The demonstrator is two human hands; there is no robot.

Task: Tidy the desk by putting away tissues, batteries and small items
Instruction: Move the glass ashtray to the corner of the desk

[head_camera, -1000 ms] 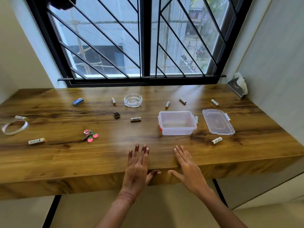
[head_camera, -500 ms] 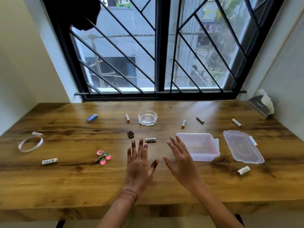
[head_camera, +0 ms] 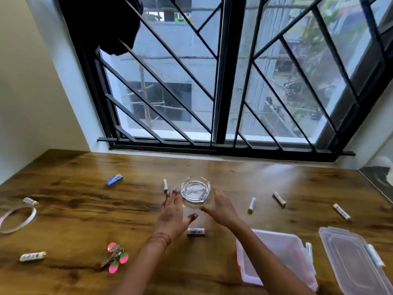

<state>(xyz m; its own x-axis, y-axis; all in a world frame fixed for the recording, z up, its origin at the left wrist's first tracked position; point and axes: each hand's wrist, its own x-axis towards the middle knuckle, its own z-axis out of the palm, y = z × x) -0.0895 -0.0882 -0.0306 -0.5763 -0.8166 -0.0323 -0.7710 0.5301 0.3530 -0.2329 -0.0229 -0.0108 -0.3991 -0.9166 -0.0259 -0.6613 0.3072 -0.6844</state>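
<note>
Both hands reach over the wooden desk [head_camera: 244,179] toward a clear glass ashtray [head_camera: 195,190]. My left hand [head_camera: 173,213] is open, fingertips close to the ashtray's left rim. My right hand [head_camera: 221,207] is open just right of it, holding nothing. White batteries lie scattered: one [head_camera: 196,231] under my left wrist, one [head_camera: 165,184] left of the ashtray, others [head_camera: 252,205] [head_camera: 279,198] [head_camera: 341,211] to the right, and one [head_camera: 32,256] at the near left. A clear plastic box [head_camera: 276,258] stands open at the near right, its lid [head_camera: 357,260] beside it.
A pink and green keychain [head_camera: 116,259] lies near left. A tape ring [head_camera: 18,218] with another battery [head_camera: 30,201] sits at the left edge. A blue lighter [head_camera: 114,180] lies toward the back. A tissue box [head_camera: 380,175] stands at the far right by the barred window.
Both hands have moved forward from the desk's near edge toward the ashtray, and the camera has come closer to the window.
</note>
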